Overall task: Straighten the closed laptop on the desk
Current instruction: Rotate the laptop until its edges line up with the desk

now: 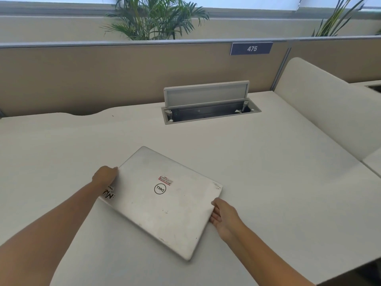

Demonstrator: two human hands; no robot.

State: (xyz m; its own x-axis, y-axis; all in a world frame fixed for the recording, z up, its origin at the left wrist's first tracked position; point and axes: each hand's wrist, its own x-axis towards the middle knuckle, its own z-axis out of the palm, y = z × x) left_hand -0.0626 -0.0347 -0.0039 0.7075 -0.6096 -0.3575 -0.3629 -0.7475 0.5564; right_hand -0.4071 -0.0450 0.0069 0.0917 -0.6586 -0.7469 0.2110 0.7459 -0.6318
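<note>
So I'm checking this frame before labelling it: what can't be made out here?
- Head view: the left hand covers part of the black sticker on the laptop; its lettering is unreadable.
- The red-edged label print is too small.
- Right hand fingertips sit against the laptop's edge; whether they reach under it is hidden.
- The open cable box interior is dark.

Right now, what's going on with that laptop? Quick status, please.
Left hand on the laptop's left edge, right hand gripping its right edge. Closed laptop flat on the desk, skewed. Nothing blocking it; open cable hatch well behind.
</note>
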